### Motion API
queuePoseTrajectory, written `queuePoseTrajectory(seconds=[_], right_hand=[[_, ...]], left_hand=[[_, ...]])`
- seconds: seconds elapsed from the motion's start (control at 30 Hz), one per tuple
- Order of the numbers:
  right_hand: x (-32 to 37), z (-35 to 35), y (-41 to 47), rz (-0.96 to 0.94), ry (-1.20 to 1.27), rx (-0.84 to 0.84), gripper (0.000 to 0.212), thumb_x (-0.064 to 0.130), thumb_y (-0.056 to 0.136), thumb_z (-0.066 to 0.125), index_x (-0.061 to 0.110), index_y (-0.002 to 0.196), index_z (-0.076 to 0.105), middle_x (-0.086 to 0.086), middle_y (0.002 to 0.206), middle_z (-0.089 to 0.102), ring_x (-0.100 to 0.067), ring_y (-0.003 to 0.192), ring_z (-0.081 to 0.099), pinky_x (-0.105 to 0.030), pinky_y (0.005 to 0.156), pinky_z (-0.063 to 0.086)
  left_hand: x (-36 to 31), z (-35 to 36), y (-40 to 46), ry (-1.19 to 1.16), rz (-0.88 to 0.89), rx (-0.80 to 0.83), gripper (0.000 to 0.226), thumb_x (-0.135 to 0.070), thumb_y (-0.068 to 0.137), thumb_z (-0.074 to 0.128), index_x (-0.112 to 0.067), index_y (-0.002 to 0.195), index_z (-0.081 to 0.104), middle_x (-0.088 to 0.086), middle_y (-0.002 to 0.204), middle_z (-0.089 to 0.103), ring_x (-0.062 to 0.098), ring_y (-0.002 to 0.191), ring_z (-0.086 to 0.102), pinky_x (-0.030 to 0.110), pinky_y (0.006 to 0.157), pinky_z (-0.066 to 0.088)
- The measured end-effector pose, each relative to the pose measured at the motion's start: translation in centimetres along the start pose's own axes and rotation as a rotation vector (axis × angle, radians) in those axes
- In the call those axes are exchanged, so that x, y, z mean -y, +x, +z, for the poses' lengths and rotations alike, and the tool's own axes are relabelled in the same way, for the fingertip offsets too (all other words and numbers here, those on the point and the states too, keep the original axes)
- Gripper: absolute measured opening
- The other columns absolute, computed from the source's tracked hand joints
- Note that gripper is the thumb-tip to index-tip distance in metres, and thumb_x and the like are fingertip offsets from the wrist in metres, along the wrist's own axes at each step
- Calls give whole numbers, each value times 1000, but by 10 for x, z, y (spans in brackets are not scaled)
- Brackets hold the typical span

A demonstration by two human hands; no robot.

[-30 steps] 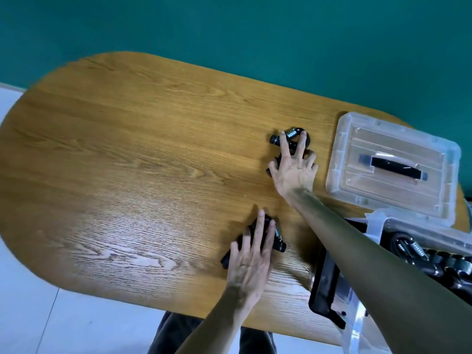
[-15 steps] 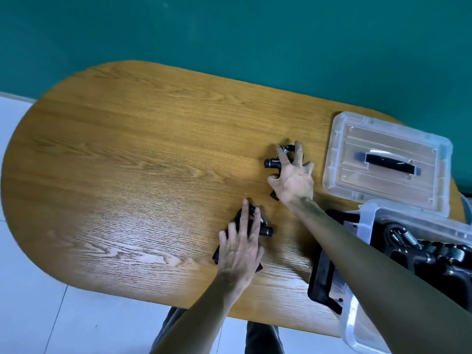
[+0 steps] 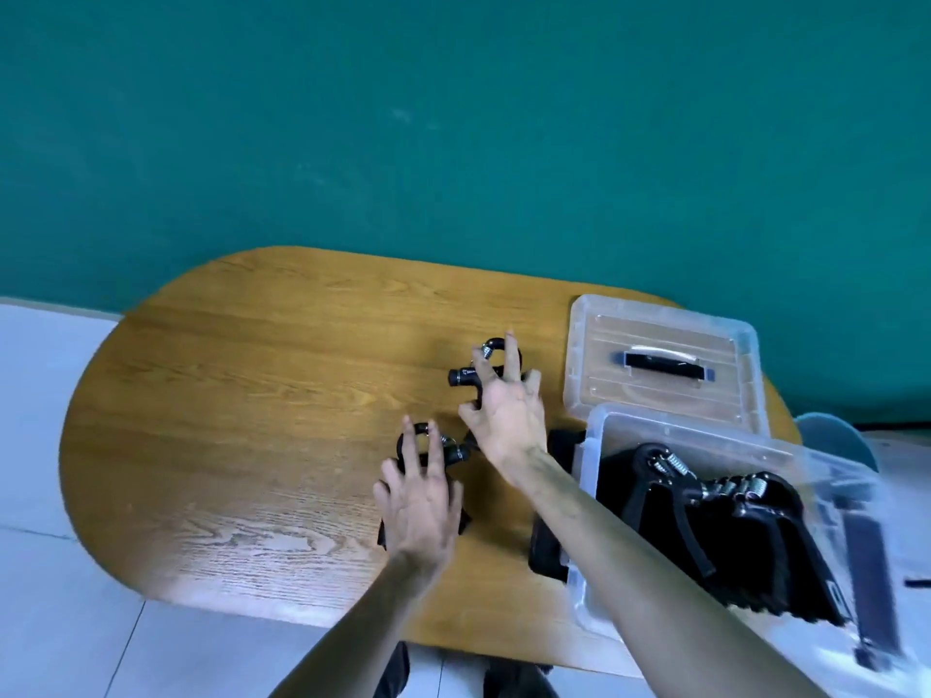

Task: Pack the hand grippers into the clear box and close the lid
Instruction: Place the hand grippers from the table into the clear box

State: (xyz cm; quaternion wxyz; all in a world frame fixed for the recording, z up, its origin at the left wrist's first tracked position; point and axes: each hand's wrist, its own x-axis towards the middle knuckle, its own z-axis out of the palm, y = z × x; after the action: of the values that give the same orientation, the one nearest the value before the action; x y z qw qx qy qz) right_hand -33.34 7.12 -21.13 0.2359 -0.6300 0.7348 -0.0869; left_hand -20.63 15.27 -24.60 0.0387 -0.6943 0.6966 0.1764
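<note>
Two black hand grippers with steel springs lie on the wooden table [image 3: 226,445]. My left hand [image 3: 420,501] curls over the nearer hand gripper [image 3: 420,438], whose ring end pokes out past my fingers. My right hand [image 3: 506,413] claws around the farther hand gripper [image 3: 466,377], just left of the lid. The clear box [image 3: 589,476] stands open at the table's right end with several black hand grippers [image 3: 705,501] inside. Its clear lid [image 3: 660,395] with a black handle lies flat behind the box.
A black latch [image 3: 544,551] hangs on the box's left side beneath my right forearm. The teal wall [image 3: 453,143] rises behind the table. White floor tiles [image 3: 60,622] show at the left and front. A pale chair back [image 3: 836,435] shows at the far right.
Both hands have closed their fingers onto the two grippers, and the nearer gripper has come closer to the farther one. The view has tilted up, showing more wall and more of the box.
</note>
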Motion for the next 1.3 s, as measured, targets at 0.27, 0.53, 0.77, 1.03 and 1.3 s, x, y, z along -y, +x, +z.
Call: queuePoseTrajectory(seconds=[0.27, 0.53, 0.77, 1.03, 1.3], right_hand=[[-25, -111, -50, 20, 91, -137, 76, 24, 90, 60, 36, 157, 26, 3, 168, -8, -36, 122, 35, -45, 91, 51], [-98, -176, -109, 170, 82, -164, 75, 25, 90, 60, 37, 156, 27, -1, 169, -3, -39, 118, 36, -45, 104, 37], [-177, -192, -156, 248, 55, -185, 77, 28, 88, 65, 35, 156, 28, 0, 169, -5, -41, 121, 38, -46, 105, 39], [-222, -170, -182, 333, 96, -72, 75, 29, 91, 61, 34, 156, 26, 0, 169, -2, -46, 131, 36, -49, 107, 40], [-248, -146, -182, 439, 135, 22, 75, 28, 91, 59, 32, 157, 24, -2, 168, 0, -46, 139, 28, -52, 110, 37]], left_hand=[[-74, -84, -15, -51, -15, -134, 75, -40, 103, 33, -24, 160, -13, 7, 167, -20, 23, 105, 34, 36, 87, 37], [-181, -119, -44, -48, 107, -169, 77, -39, 101, 45, -21, 162, 1, 12, 169, -9, 27, 105, 41, 40, 87, 40], [-242, -83, -77, -61, 257, -106, 84, -39, 94, 63, -21, 162, 16, 14, 169, 9, 33, 111, 47, 48, 92, 45], [-268, -47, -97, 80, 306, 75, 73, -32, 105, 39, -22, 161, -6, 10, 168, -15, 30, 123, 35, 45, 102, 35], [-268, -31, -71, 112, 288, 90, 71, -27, 104, 42, -22, 162, 2, 10, 168, -5, 28, 118, 36, 41, 97, 36]])
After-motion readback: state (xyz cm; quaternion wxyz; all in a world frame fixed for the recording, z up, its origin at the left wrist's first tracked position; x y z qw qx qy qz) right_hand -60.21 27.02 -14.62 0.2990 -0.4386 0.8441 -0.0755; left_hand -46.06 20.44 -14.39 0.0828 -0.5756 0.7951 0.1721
